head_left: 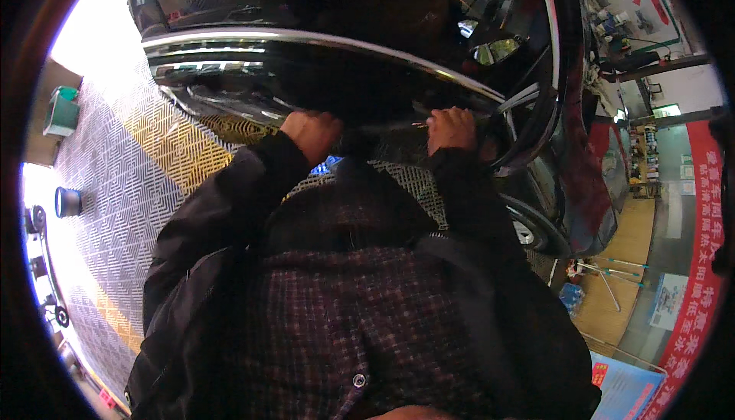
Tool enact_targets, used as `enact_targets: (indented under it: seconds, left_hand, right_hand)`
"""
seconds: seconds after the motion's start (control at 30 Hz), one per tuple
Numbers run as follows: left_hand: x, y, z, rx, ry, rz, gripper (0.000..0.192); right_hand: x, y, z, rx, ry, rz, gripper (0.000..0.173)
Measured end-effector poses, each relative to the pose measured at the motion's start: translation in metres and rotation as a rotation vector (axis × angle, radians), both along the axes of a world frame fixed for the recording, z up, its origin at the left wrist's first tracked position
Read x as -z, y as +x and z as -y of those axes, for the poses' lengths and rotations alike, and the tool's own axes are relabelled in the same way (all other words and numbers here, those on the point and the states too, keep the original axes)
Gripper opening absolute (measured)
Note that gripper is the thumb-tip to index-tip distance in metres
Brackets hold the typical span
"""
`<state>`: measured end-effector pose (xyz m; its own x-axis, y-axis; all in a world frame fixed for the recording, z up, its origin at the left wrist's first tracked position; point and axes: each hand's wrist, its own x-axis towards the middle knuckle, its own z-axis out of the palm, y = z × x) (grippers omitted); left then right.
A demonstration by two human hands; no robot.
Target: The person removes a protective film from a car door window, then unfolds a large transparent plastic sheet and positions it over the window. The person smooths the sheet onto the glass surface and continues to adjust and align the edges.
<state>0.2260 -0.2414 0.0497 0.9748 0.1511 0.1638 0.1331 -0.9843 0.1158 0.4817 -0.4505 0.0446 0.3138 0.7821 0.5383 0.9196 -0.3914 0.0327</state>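
Observation:
The side of a black car [356, 92] with a chrome window trim strip [321, 38] spans the upper picture before me. My left hand [313, 134] is at the lower part of the dark door panel, its fingers curled and partly lost in shadow. What those fingers touch is too dark to tell. Farther right, my right hand [452, 129] is closed in a fist against the same dark area. A small, thin reddish item [420, 125] pokes out on its left side. Between the hands the surface is almost black.
Grid floor tiles [155, 144] in grey and yellow lie at left, with a green bin [61, 113] and a dark cylindrical container [68, 202]. At right are a car wheel [523, 232], poles [611, 282] and a red banner [697, 236] bearing writing.

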Motion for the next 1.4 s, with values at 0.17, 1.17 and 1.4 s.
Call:
enact_targets:
  seconds: [0.17,1.17,1.4]
  left_hand:
    - [0.009,-0.018,0.009,0.004,-0.055,-0.015,0.011]
    - [-0.017,-0.011,0.006,0.077,-0.093,-0.049,0.027]
    - [-0.042,0.008,0.029,-0.323,0.080,-0.212,0.039]
  right_hand:
    - [0.009,-0.009,0.036,0.181,-0.264,-0.185,0.011]
    - [0.025,0.171,0.133,0.161,-0.086,-0.675,0.043]
    - [0.023,0.206,0.144,0.089,-0.135,-0.346,0.040]
